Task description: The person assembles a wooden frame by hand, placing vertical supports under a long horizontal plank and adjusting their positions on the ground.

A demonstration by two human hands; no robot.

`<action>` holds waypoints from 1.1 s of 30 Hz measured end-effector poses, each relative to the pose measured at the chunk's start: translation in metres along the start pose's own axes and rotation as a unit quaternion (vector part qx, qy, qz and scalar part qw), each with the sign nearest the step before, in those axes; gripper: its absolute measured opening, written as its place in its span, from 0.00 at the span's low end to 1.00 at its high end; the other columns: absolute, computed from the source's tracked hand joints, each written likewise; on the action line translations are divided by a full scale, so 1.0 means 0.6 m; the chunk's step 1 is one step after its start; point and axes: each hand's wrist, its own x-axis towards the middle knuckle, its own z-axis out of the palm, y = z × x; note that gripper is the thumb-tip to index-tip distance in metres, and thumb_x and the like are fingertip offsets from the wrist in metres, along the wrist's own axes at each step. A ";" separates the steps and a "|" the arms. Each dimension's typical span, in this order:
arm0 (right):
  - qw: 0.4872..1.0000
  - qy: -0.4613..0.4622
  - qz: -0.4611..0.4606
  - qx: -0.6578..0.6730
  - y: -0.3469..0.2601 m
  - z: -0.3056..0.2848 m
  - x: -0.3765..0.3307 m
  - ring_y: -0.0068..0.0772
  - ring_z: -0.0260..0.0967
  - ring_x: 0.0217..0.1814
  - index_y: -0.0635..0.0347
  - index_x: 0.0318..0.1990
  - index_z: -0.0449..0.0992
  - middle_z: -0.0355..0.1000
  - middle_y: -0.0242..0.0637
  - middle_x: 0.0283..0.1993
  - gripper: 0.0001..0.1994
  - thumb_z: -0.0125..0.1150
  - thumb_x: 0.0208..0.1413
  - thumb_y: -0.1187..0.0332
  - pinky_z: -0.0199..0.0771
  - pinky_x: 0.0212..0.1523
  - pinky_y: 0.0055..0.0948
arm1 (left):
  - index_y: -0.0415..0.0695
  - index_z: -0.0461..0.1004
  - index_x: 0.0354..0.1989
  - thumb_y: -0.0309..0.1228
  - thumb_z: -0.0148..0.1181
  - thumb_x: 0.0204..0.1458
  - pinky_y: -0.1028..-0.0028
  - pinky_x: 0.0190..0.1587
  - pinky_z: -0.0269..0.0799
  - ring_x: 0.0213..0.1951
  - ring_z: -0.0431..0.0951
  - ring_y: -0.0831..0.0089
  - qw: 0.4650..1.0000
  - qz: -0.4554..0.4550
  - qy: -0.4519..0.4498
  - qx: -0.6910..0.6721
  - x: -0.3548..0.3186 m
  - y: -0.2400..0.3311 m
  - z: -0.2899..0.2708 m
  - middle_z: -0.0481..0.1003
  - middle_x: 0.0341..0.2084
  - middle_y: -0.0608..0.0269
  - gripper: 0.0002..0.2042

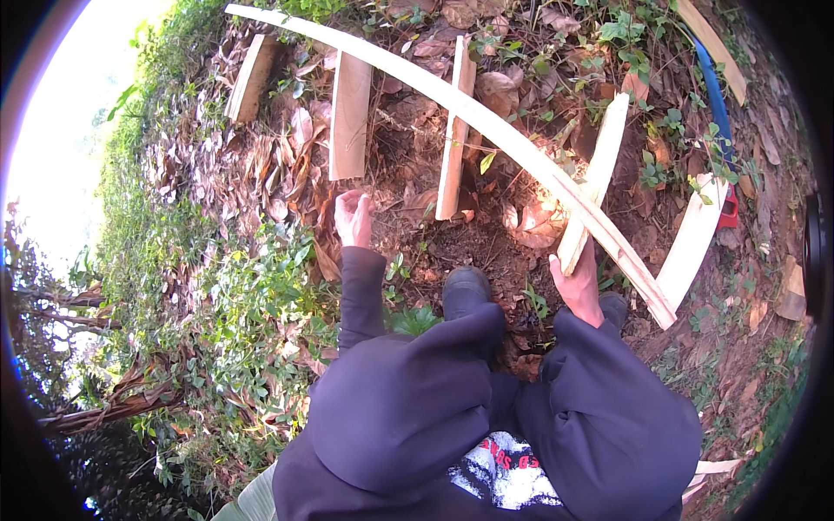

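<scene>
Far left, a short wood plank [252, 76] lies on dry leaves, a wider plank [350, 113] just beside. L hand [353, 217] is below it, fingers loosely curled, holding nothing, not touching wood. A narrow slat [453, 139] stands in the middle under the long rail [486, 122]. R hand [577, 280] grips the lower end of another slat [591, 187], touching the rail. Blue pipe [714, 95] far right.

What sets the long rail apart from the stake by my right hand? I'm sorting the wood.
The rail is long and thin and runs across the row; the stake is short and stands crosswise under it. The right hand holds the stake's lower end; no hand touches the rail. Both are pale bare wood.
</scene>
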 end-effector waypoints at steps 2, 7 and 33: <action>1.000 -0.007 0.006 -0.009 0.004 -0.003 0.001 0.66 0.57 0.67 0.71 0.68 0.54 0.58 0.63 0.65 0.35 0.62 0.55 0.69 0.59 0.67 0.50 | 0.42 0.71 0.44 0.30 0.62 0.60 0.86 0.23 0.66 0.28 0.76 0.85 0.999 0.029 0.007 -0.010 -0.001 0.000 0.017 0.76 0.29 0.69 0.09; 1.000 -0.028 0.001 -0.003 -0.001 -0.006 0.006 0.64 0.56 0.69 0.72 0.70 0.51 0.56 0.63 0.67 0.38 0.63 0.54 0.70 0.59 0.69 0.46 | 0.39 0.74 0.38 0.27 0.60 0.57 0.79 0.30 0.68 0.25 0.70 0.83 0.996 0.037 0.069 0.031 -0.014 0.016 0.006 0.74 0.25 0.69 0.05; 0.994 -0.063 0.021 -0.090 0.016 -0.006 -0.007 0.67 0.63 0.62 0.74 0.66 0.57 0.62 0.64 0.61 0.35 0.67 0.55 0.66 0.65 0.63 0.51 | 0.55 0.40 0.77 0.43 0.74 0.42 0.56 0.58 0.72 0.49 0.80 0.47 0.818 0.195 -0.204 0.502 0.348 0.438 0.094 0.80 0.42 0.45 0.56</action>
